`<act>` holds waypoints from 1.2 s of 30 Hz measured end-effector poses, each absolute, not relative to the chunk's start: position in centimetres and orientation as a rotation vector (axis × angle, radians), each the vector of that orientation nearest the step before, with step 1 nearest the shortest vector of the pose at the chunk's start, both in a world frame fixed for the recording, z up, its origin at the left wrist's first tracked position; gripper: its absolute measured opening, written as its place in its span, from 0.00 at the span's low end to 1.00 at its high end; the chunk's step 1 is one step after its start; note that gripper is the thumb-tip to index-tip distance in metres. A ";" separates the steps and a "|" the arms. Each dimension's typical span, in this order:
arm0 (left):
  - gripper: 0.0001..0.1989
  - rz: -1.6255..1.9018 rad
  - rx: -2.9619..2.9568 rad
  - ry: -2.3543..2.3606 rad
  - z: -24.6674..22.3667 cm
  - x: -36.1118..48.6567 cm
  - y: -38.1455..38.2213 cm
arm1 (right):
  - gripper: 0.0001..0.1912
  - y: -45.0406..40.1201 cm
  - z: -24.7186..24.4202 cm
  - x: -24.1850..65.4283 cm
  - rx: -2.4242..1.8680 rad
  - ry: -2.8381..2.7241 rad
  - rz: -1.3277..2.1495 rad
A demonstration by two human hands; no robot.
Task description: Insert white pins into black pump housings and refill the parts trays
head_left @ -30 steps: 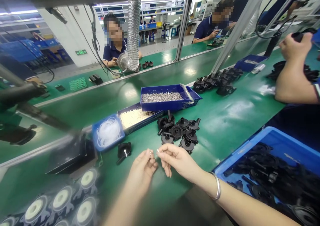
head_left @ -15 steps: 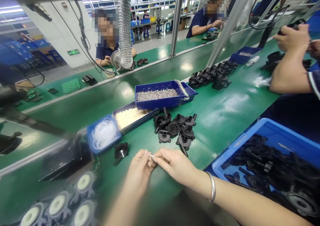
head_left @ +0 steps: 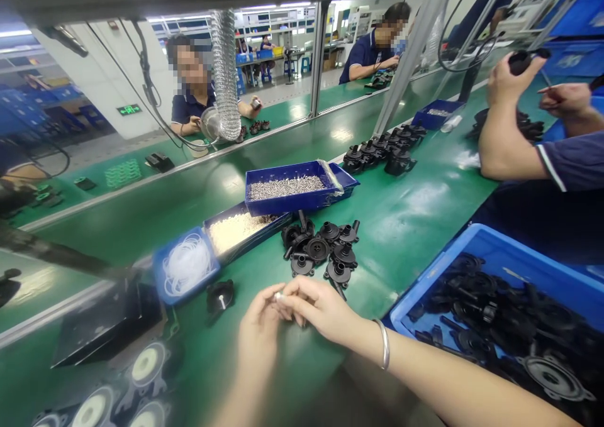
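My left hand [head_left: 264, 317] and my right hand [head_left: 321, 304] meet over the green bench, fingertips together around a small white piece [head_left: 278, 296]. Both hands have their fingers closed in a pinch on it; fingers partly hide it. Left of them lies one black housing [head_left: 220, 296] with a white pin standing in its middle. Just beyond my hands is a pile of black housings [head_left: 318, 249]. A blue tray of clear rings [head_left: 189, 263], a tray of small cream parts [head_left: 236, 231] and a blue tray of metal pins [head_left: 287, 188] stand behind.
At the right is a large blue bin [head_left: 438, 270] full of black parts. Black housings with white discs [head_left: 94, 408] lie at lower left. A co-worker's arm [head_left: 509, 131] rests at upper right. Black assemblies [head_left: 382, 150] line the far bench.
The view has shifted, so the bench items sit farther left. The white piece, seen before as a thin stick between my fingertips, is now mostly covered by my fingers.
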State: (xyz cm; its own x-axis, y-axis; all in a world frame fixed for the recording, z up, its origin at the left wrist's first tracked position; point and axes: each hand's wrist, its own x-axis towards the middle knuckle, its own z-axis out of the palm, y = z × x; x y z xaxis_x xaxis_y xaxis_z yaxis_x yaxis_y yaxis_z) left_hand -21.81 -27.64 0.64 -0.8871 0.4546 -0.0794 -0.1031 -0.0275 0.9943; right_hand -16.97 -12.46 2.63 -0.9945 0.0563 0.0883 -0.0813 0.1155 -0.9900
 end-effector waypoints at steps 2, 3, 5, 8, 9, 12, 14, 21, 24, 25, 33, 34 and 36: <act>0.27 2.023 0.409 1.837 0.7 -21.7 -27.4 | 0.13 -11.5 3.0 -17.6 -0.109 -2.139 1.878; 0.27 2.029 0.412 1.843 0.7 -21.7 -27.4 | 0.13 -10.8 3.1 -17.9 -0.193 -2.102 1.769; 0.26 1.994 0.399 1.889 0.7 -21.8 -27.3 | 0.13 -9.4 3.2 -18.4 -0.338 -2.079 1.590; 0.23 1.943 0.363 1.921 0.5 -21.8 -27.2 | 0.13 -7.6 2.8 -19.0 -0.434 -2.152 1.478; 0.22 1.931 0.351 1.924 0.4 -21.8 -27.2 | 0.14 -7.3 2.6 -19.1 -0.449 -2.171 1.488; 0.20 1.897 0.370 1.965 0.1 -21.7 -27.0 | 0.17 -7.0 2.5 -19.1 -0.445 -2.198 1.522; 0.22 1.872 0.452 2.036 0.1 -21.5 -27.0 | 0.17 -7.4 3.1 -18.6 -0.385 -2.227 1.468; 0.42 1.743 0.878 2.225 0.6 -21.6 -27.5 | 0.10 -8.5 3.8 -16.4 0.178 -2.444 1.220; 0.32 1.636 0.888 2.265 0.8 -22.0 -27.7 | 0.08 -9.3 3.2 -16.6 0.391 -2.457 1.212; 0.27 1.615 0.860 2.274 0.8 -22.1 -27.7 | 0.08 -9.6 3.3 -16.7 0.424 -2.461 1.230; 0.32 1.885 0.500 1.909 1.7 -21.4 -27.5 | 0.07 -12.2 5.8 -15.9 0.437 -2.439 1.718; 0.23 1.958 0.452 1.821 1.8 -21.5 -27.4 | 0.08 -12.2 5.7 -16.0 0.366 -2.353 1.792; 0.15 2.089 0.283 1.618 2.0 -21.7 -27.2 | 0.09 -11.7 5.1 -16.5 0.165 -2.164 1.915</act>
State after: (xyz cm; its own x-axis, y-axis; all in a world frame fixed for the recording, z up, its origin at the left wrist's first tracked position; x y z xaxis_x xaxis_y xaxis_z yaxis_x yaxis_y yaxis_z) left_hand -21.74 -27.24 2.04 -0.8637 0.4881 -0.1258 -0.2436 -0.1858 0.9519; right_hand -16.48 -11.74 5.10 -0.9632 0.0777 0.2574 -0.2460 0.1313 -0.9603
